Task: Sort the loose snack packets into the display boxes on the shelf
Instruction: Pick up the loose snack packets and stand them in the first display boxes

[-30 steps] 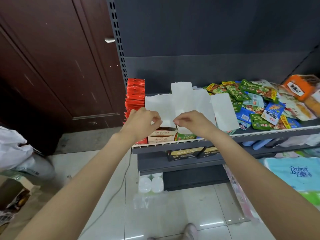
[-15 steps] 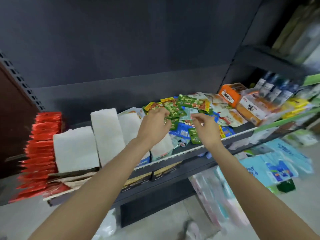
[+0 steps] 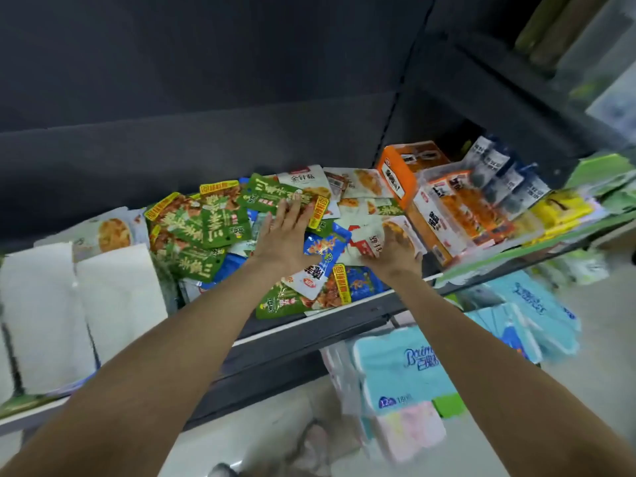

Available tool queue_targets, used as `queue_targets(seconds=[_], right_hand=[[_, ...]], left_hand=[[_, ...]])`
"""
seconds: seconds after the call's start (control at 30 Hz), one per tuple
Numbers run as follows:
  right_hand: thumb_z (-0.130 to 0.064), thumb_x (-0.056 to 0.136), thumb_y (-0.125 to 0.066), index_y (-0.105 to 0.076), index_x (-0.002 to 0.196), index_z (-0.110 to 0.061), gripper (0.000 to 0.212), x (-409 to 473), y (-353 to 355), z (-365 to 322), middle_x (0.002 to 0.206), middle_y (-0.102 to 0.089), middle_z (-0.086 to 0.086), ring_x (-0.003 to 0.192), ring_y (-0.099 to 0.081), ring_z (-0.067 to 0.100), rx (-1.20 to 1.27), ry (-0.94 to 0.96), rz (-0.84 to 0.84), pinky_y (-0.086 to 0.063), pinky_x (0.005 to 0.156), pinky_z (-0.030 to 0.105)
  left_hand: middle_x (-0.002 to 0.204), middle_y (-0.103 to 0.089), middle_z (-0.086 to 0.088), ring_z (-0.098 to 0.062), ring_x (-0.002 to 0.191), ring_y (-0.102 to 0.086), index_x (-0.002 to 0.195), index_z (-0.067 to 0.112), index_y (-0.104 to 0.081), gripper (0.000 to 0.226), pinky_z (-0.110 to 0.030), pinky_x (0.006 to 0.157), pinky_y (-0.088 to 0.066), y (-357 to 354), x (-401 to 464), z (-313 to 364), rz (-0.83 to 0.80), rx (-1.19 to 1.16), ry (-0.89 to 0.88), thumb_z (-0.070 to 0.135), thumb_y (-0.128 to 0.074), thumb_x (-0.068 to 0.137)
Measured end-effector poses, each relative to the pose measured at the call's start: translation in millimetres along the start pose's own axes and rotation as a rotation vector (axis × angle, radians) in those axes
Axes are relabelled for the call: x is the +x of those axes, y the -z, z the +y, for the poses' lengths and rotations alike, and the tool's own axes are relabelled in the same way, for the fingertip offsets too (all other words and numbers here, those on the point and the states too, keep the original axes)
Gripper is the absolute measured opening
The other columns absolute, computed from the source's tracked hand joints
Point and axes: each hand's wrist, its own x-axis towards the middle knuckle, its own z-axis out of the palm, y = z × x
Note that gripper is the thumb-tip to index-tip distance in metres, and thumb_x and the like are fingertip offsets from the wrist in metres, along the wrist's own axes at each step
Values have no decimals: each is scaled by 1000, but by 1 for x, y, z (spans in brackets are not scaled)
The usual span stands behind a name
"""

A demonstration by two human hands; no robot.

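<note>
Your left hand [image 3: 287, 232] and right hand [image 3: 395, 251] lie flat, fingers relaxed, on the shelf [image 3: 309, 333], atop a heap of green, blue and white snack packets [image 3: 206, 228]. White-flapped boxes [image 3: 117, 297] stand left of them and orange display boxes [image 3: 395, 180] just right; the shelf edge runs under your wrists.

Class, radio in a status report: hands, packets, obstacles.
Left hand flat on green packets. Right hand flat on white packet. Pile unsorted. Carton close beside right hand.
</note>
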Motion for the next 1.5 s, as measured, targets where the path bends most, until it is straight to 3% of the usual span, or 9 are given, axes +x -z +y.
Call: queue_targets(seconds=[0.17,0.33,0.5,0.7,0.83,0.97,1.13,1.3,1.5], right_hand=[[-37,91,-54,-42,131,-14,49,11,-8,1,128,-50,20,115,-52,35,-139,140,45,-48,83,39],[-19,97,-40,-53,118,-4,28,1,18,6,94,-65,21,82,-61,36,-28,308,242,-37,61,30],[-17,93,-49,-46,70,-9,24,-10,41,-15,55,-47,3,48,-45,18,358,286,388,-31,45,26],[-17,93,-48,-40,56,-19,37,-33,53,-53,55,-42,-5,54,-40,7,732,344,273,-29,51,18],[-33,98,-41,-62,99,-20,26,-46,50,-64,102,-63,-3,100,-57,11,880,376,170,-44,81,24],[-14,93,-56,-47,128,-14,37,-64,49,-76,119,-56,-4,102,-54,2,855,455,63,-44,77,9],[-5,89,-60,-66,88,-1,7,-113,38,-128,88,-68,2,81,-63,10,804,601,59,-55,81,36],[-6,87,-63,-66,84,3,10,-180,0,-196,83,-69,3,78,-66,14,807,665,129,-55,74,34],[-9,85,-66,-60,71,-3,17,-268,-64,-273,65,-59,-3,56,-51,-2,877,673,182,-40,58,22]], left_hand=[[155,27,0,-23,143,21,149,25,17,99,-44,117,2,-15,8,-7,-116,92,-11,60,-51,86],[156,23,2,-21,144,18,150,27,10,98,-42,117,3,-16,7,-4,-88,40,-1,60,-55,84],[158,3,-2,-21,145,9,152,15,-2,107,-36,117,2,-2,1,23,1,-36,-95,65,-60,77],[132,-51,-13,-29,122,-48,142,12,-31,66,-35,99,-41,27,-11,57,96,-572,-171,32,-63,88],[90,-65,-10,-20,66,-60,125,8,-54,30,-17,56,-42,52,-36,41,303,-575,-57,8,-43,97],[90,-63,5,-4,70,-57,118,9,-58,24,-14,60,-44,72,-71,9,286,-816,-17,10,-50,96],[95,-72,-11,-20,81,-66,95,12,-69,9,-29,73,-51,93,-128,-47,419,-1026,33,14,-61,91],[76,-68,12,-2,72,-63,76,24,-67,21,-25,67,-50,108,-214,-115,600,-1015,-18,16,-58,92],[84,-70,10,-1,80,-68,86,19,-70,16,-22,74,-54,114,-319,-203,524,-943,-54,22,-56,94]])
